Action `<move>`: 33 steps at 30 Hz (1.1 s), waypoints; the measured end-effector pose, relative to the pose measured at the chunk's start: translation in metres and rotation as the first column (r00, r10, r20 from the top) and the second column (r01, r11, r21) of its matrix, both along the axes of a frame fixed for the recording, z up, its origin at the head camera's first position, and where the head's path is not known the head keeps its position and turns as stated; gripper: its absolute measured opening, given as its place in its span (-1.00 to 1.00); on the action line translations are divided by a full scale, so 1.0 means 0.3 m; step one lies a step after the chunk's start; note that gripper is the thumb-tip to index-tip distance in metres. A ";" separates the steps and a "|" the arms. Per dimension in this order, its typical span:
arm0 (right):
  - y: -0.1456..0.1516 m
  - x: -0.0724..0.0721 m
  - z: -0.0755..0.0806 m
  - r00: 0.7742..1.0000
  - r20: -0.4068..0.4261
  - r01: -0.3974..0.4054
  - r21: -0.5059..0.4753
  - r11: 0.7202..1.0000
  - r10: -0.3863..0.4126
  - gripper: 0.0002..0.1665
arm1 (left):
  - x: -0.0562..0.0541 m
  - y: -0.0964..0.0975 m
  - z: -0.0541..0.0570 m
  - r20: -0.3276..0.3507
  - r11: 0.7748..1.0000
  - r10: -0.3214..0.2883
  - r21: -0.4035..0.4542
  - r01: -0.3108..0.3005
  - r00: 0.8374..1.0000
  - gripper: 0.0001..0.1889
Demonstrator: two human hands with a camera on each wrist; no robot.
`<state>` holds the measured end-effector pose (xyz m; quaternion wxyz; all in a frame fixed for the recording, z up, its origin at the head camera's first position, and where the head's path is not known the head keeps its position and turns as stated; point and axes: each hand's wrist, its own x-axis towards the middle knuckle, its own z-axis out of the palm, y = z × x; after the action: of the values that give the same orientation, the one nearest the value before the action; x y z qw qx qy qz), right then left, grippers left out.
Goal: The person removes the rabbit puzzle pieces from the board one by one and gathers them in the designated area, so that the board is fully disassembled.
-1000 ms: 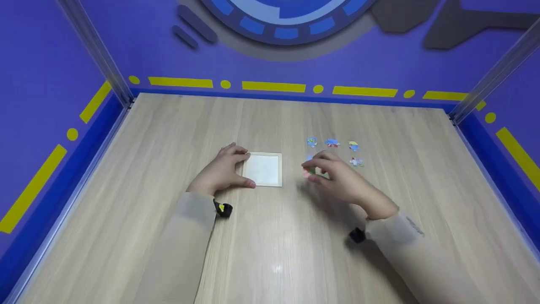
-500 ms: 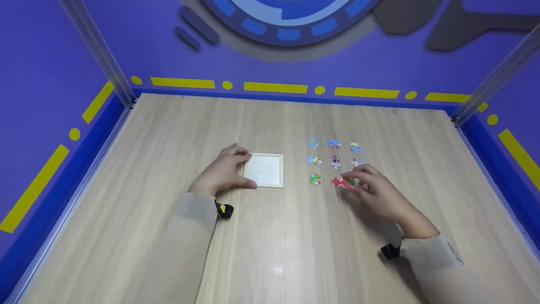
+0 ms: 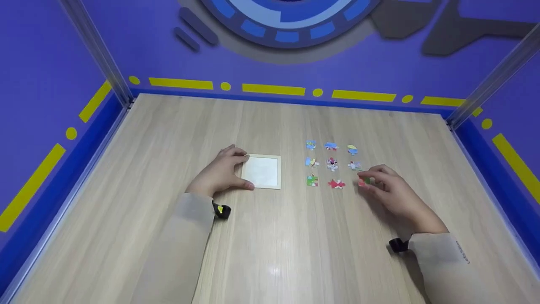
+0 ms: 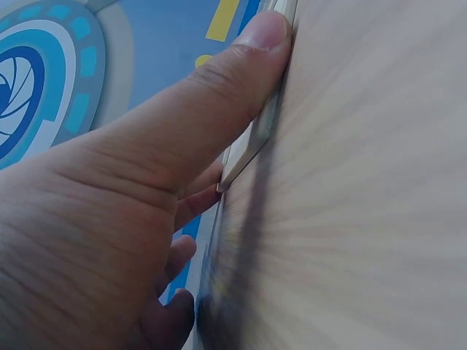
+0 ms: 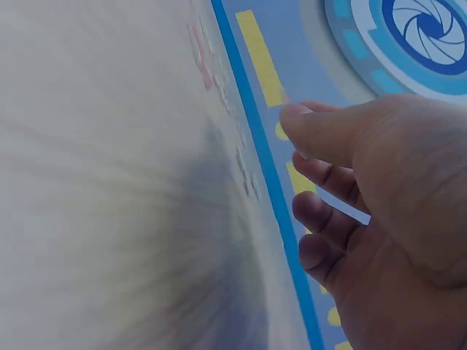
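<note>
My left hand [image 3: 221, 171] holds the left side of a small square puzzle frame [image 3: 279, 173], its thumb at the near edge and a finger at the far left corner. The frame has a pale rim and a white inside. In the left wrist view the thumb [image 4: 226, 80] lies along the frame's edge. My right hand [image 3: 390, 190] pinches a red and green jigsaw piece [image 3: 361, 182] between thumb and fingertips, close over the table, right of a red jigsaw piece [image 3: 336, 184]. The right wrist view shows the thumb [image 5: 321, 131], with the piece mostly hidden.
Several jigsaw pieces lie spaced out in rows right of the frame, among them a green piece [image 3: 312, 181] and a centre piece [image 3: 332, 164] with a face. Purple-blue walls [image 3: 270, 71] border the wooden table [image 3: 253, 245] at the back and sides.
My right hand has moved right along the near row. A green piece and then a red piece have been let go there. The left hand stays on the frame.
</note>
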<state>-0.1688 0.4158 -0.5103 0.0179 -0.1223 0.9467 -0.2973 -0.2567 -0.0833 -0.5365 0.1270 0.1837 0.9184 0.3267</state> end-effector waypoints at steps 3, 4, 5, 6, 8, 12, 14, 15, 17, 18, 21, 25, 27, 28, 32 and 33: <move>0.007 -0.009 -0.007 0.999 0.039 -0.005 0.021 1.000 0.004 -0.55 | 0.001 -0.003 0.005 0.001 1.000 0.001 -0.001 -0.001 1.000 0.18; 0.008 -0.009 -0.014 0.999 0.047 -0.005 0.027 1.000 0.003 -0.55 | 0.001 -0.003 0.005 0.003 1.000 0.000 -0.002 0.000 1.000 0.18; 0.009 -0.008 -0.021 0.999 0.049 -0.005 0.036 0.999 0.003 -0.55 | 0.002 -0.002 0.005 0.005 1.000 -0.001 -0.004 0.001 1.000 0.18; 0.009 -0.008 -0.028 0.999 0.049 -0.005 0.045 0.999 0.003 -0.55 | 0.002 -0.001 0.006 0.007 1.000 -0.001 -0.004 0.001 1.000 0.18; 0.009 -0.009 -0.040 0.999 0.041 -0.005 0.065 0.998 0.002 -0.56 | 0.002 0.003 0.007 0.004 1.000 -0.003 -0.002 0.003 1.000 0.18; 0.008 -0.013 -0.055 1.000 0.026 -0.005 0.095 0.995 0.002 -0.57 | 0.001 0.007 0.007 0.000 1.000 -0.011 0.003 0.011 1.000 0.17; 0.007 -0.015 -0.058 1.000 0.031 -0.008 0.097 0.995 0.005 -0.56 | 0.001 0.005 0.004 0.002 1.000 -0.010 0.004 0.010 1.000 0.17; 0.005 -0.016 -0.059 0.999 0.035 -0.009 0.094 0.996 0.005 -0.56 | 0.001 0.002 0.004 0.003 1.000 -0.009 0.004 0.009 1.000 0.18; 0.001 -0.019 -0.061 0.999 0.038 -0.010 0.086 0.996 0.007 -0.56 | 0.002 -0.002 0.005 0.005 1.000 -0.004 0.007 0.004 1.000 0.18; -0.001 -0.021 -0.062 0.999 0.036 -0.011 0.081 0.997 0.008 -0.56 | 0.003 -0.004 0.006 0.006 1.000 -0.001 0.010 0.001 1.000 0.18; -0.006 -0.024 -0.063 1.000 0.024 -0.018 0.068 0.997 0.017 -0.57 | 0.003 -0.008 0.008 0.006 1.000 0.003 0.015 -0.003 1.000 0.17; -0.009 -0.023 -0.063 0.999 0.024 -0.031 0.059 0.998 0.029 -0.58 | 0.006 -0.012 0.008 0.008 1.000 0.006 0.015 -0.007 1.000 0.16; -0.008 -0.021 -0.064 0.999 0.029 -0.032 0.052 0.998 0.031 -0.58 | 0.009 -0.011 0.009 0.012 1.000 0.008 0.015 -0.008 1.000 0.17; -0.008 -0.021 -0.064 0.999 0.031 -0.032 0.050 0.998 0.031 -0.58 | 0.009 -0.010 0.010 0.014 1.000 0.009 0.015 -0.009 1.000 0.17; -0.003 -0.017 -0.068 0.999 0.037 -0.032 0.041 0.999 0.030 -0.58 | 0.008 -0.005 0.009 0.015 1.000 0.008 0.012 -0.008 1.000 0.17; -0.002 -0.016 -0.069 0.999 0.041 -0.030 0.038 0.999 0.028 -0.58 | 0.007 -0.004 0.009 0.014 1.000 0.006 0.010 -0.006 1.000 0.17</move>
<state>-0.1735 0.4151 -0.5309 0.0435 -0.1296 0.9499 -0.2810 -0.2545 -0.0844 -0.5340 0.1316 0.1793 0.9164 0.3328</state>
